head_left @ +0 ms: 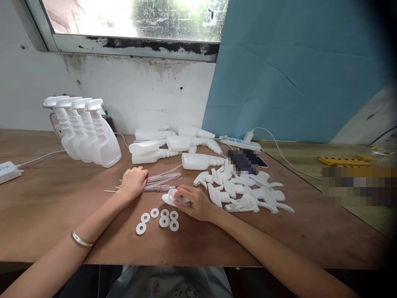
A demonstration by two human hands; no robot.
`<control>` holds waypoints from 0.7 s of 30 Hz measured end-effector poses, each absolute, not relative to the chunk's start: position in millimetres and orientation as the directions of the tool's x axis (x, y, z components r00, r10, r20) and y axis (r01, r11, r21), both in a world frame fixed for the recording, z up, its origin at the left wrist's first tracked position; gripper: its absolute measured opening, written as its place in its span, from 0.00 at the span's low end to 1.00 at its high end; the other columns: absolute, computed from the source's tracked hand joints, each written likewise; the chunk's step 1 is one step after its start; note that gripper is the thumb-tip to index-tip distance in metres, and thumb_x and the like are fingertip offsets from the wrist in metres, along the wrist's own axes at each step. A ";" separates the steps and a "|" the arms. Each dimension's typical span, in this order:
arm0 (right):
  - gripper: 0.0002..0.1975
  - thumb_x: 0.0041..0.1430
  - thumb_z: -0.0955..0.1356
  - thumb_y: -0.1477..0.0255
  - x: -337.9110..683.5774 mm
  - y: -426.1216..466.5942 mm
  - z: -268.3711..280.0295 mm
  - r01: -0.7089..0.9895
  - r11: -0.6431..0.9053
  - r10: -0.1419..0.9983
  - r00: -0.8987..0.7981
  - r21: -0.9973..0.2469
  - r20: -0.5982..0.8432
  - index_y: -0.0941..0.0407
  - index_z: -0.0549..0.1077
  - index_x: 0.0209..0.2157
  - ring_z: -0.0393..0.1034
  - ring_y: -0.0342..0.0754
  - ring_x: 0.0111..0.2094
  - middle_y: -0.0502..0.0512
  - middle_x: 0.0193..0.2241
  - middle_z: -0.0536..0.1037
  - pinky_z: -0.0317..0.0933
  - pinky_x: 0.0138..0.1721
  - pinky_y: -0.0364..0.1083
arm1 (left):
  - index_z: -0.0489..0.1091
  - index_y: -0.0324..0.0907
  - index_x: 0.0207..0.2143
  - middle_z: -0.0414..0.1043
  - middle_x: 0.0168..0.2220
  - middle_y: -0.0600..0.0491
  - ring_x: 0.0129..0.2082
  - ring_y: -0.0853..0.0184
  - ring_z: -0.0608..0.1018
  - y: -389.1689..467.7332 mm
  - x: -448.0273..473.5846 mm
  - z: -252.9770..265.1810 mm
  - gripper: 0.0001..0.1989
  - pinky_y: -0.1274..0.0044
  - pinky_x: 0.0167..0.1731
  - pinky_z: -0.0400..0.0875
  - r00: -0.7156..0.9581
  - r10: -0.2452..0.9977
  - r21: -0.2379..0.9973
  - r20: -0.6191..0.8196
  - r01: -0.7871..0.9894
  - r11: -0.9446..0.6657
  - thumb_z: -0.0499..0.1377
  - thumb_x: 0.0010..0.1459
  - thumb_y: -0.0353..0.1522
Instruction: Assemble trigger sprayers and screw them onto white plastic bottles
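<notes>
My right hand [194, 202] is closed round a white spray trigger head [169, 198], which sits low over the table with its round collar facing up. To the left, my left hand [134, 181] rests with curled fingers on a bundle of thin clear tubes [163, 180]. Whatever its fingers grip is hidden. Several flat white ring washers [154, 213] lie in front of my hands, two of them overlapping. Beside my right hand is a pile of loose white trigger heads [245, 192].
White spray bottles [104, 142] stand in a row at the back left. Several more bottles [201, 161] lie on their sides along the wall. A power strip [240, 143], a dark phone [256, 158] and a white cable [279, 151] are at the back right. A white adapter [9, 171] lies far left.
</notes>
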State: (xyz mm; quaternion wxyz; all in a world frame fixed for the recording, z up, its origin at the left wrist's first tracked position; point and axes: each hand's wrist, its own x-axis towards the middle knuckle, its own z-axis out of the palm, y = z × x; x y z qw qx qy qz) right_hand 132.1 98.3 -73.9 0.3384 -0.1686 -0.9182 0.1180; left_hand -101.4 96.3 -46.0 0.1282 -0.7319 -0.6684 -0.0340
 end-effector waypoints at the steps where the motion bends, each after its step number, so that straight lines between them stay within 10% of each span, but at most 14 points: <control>1: 0.05 0.57 0.62 0.70 132.2 98.1 -73.8 0.235 0.916 0.390 -0.714 -0.325 0.581 0.56 0.65 0.34 0.66 0.44 0.30 0.54 0.31 0.71 0.60 0.31 0.42 | 0.69 0.40 0.29 0.71 0.32 0.48 0.32 0.60 0.73 95.7 -101.0 -43.9 0.11 0.73 0.28 0.62 0.101 0.966 -0.124 0.239 0.990 -0.073 0.47 0.56 0.30; 6: 0.05 0.57 0.60 0.70 131.9 97.4 -74.9 0.279 0.912 0.405 -0.723 -0.300 0.560 0.56 0.64 0.34 0.67 0.44 0.30 0.55 0.32 0.72 0.60 0.30 0.41 | 0.67 0.39 0.32 0.71 0.30 0.49 0.30 0.63 0.74 91.0 -97.7 -30.6 0.09 0.75 0.29 0.65 0.083 0.873 0.249 0.481 0.942 -0.227 0.49 0.57 0.34; 11: 0.08 0.57 0.61 0.67 131.6 97.2 -76.4 0.341 0.877 0.477 -0.694 -0.338 0.539 0.57 0.62 0.37 0.67 0.44 0.27 0.53 0.29 0.72 0.60 0.28 0.42 | 0.63 0.39 0.32 0.69 0.28 0.53 0.26 0.66 0.76 79.7 -82.4 -20.1 0.12 0.75 0.27 0.72 -0.085 0.889 0.834 0.451 0.394 -0.385 0.56 0.53 0.39; 21: 0.18 0.54 0.64 0.66 131.9 96.9 -77.5 0.343 0.852 0.516 -0.676 -0.395 0.526 0.56 0.59 0.46 0.70 0.44 0.31 0.54 0.35 0.74 0.62 0.30 0.41 | 0.58 0.39 0.34 0.73 0.30 0.52 0.30 0.64 0.78 61.4 -60.1 -18.3 0.09 0.72 0.29 0.76 0.053 0.896 0.897 0.440 0.020 -0.441 0.55 0.55 0.34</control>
